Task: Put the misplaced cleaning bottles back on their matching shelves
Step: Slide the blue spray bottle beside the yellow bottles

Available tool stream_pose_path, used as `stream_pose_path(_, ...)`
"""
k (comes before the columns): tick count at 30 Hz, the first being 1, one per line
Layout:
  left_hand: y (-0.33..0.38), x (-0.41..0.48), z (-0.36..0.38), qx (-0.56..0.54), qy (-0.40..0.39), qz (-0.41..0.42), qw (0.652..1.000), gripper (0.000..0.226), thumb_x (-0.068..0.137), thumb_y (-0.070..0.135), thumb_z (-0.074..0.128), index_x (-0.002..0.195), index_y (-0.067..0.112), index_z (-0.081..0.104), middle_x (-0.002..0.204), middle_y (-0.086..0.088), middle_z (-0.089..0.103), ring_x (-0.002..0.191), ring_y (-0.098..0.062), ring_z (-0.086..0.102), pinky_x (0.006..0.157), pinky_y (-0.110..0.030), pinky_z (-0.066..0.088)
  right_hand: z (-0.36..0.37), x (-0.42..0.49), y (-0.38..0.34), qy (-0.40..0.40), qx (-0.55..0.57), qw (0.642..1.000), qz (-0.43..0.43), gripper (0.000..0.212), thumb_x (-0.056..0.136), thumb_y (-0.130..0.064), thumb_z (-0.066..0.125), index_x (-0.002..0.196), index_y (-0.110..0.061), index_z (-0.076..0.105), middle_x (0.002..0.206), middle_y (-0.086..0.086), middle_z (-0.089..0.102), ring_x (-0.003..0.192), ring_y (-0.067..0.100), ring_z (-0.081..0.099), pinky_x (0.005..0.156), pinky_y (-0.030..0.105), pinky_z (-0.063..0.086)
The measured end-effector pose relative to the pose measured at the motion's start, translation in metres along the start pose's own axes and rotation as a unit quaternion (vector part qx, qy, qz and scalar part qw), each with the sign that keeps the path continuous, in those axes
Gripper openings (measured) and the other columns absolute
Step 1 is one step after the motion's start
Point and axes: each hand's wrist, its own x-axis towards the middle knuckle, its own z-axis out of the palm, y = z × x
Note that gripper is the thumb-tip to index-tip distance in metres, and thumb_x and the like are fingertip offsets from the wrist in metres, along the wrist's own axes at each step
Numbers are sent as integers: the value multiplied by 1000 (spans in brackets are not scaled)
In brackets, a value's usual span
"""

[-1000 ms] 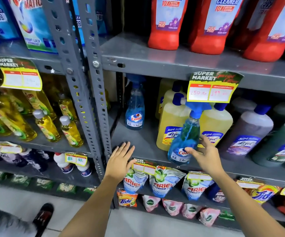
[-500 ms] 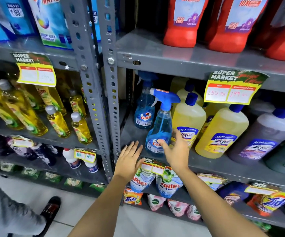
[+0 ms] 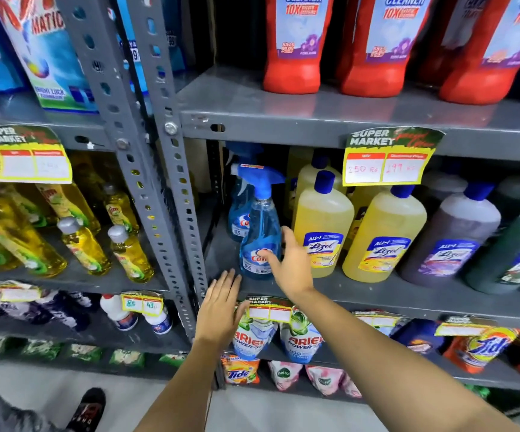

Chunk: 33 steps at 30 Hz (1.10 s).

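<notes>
Your right hand (image 3: 290, 269) lay against the lower body of the blue spray bottle (image 3: 260, 232), thumb across its label and fingers round its right side, a loose hold with the palm open rather than clenched. The bottle stood upright on the grey middle shelf (image 3: 377, 294), near the shelf's front edge, directly in front of a second blue spray bottle (image 3: 237, 219) and just beside the front yellow Lizol bottle (image 3: 322, 226) on its right. To its left the shelf was bare as far as the perforated upright post (image 3: 174, 188). Your left hand (image 3: 221, 310) was released, fingers spread flat over the shelf's front lip, holding nothing, just left of a price tag (image 3: 269, 310) clipped there. Above, another price tag (image 3: 388, 159) hung from the upper shelf's edge.
</notes>
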Motion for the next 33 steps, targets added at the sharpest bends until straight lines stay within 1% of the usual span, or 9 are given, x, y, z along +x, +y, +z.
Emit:
stream_pose_path(4, 6, 1, -2, -2, -2, -18, 1000, 68, 100, 54, 12, 140, 8, 45, 147, -10, 44, 138, -22, 33, 117, -31, 6, 4, 11, -2, -27, 7, 1000, -5, 50, 87, -30, 71, 127, -13, 45, 113, 9, 72, 100, 28, 69, 80, 40, 57)
stream_pose_path(9, 6, 1, -2, -3, 2, -20, 1000, 70, 100, 54, 10, 139, 8, 46, 145, -10, 45, 136, -23, 36, 115, -33, 12, 6, 22, -6, -60, 23, 998, 17, 53, 83, -26, 76, 125, -14, 45, 120, 6, 69, 110, 25, 66, 90, 36, 55)
stream_pose_path(11, 5, 1, -1, -2, 7, -15, 1000, 68, 100, 53, 12, 138, 9, 46, 145, -10, 45, 136, -23, 36, 114, -34, 14, 2, 28, -6, -85, 41, 995, 34, 61, 77, -25, 81, 124, -15, 44, 121, 4, 67, 111, 22, 65, 91, 35, 54)
stream_pose_path(14, 4, 1, 2, -3, 14, -13, 1000, 63, 100, 51, 20, 139, 9, 46, 146, -10, 44, 137, -23, 35, 115, -35, 14, -2, 39, -11, -134, 82, 987, 46, 80, 71, -27, 86, 135, -15, 39, 121, -2, 63, 108, 14, 62, 95, 33, 51)
stream_pose_path(16, 3, 1, 4, -3, 17, -12, 1000, 59, 98, 47, 29, 139, 8, 45, 147, -10, 44, 137, -23, 34, 115, -36, 13, -1, 44, -14, -144, 75, 985, 51, 71, 73, -25, 85, 132, -15, 46, 123, 0, 66, 110, 16, 63, 98, 36, 51)
stream_pose_path(19, 3, 1, 4, -2, 18, -9, 1000, 58, 97, 44, 32, 140, 8, 45, 147, -10, 43, 138, -24, 34, 115, -35, 12, 1, 48, -15, -149, 81, 983, 68, 59, 77, -17, 82, 127, -16, 52, 126, 4, 68, 114, 21, 64, 100, 41, 51)
stream_pose_path(24, 2, 1, 4, -8, 23, -2, 1000, 56, 98, 44, 31, 139, 8, 46, 145, -11, 45, 137, -24, 34, 115, -35, 12, -2, 53, -15, -185, 98, 976, 57, 61, 78, -12, 80, 131, -16, 51, 130, 5, 66, 116, 21, 64, 101, 44, 52)
stream_pose_path(29, 4, 2, 4, -17, 32, 2, 999, 55, 98, 43, 31, 137, 8, 47, 144, -13, 46, 136, -24, 31, 115, -35, 13, 0, 51, -16, -166, 76, 981, 60, 61, 77, -19, 81, 130, -19, 51, 127, 3, 68, 114, 22, 64, 99, 44, 52)
stream_pose_path(33, 4, 2, 3, -21, 35, 3, 999, 58, 101, 46, 23, 137, 9, 47, 143, -13, 47, 135, -24, 31, 115, -35, 12, 3, 47, -17, -154, 57, 985, 62, 60, 78, -24, 81, 129, -22, 50, 128, 1, 67, 116, 22, 63, 100, 44, 51)
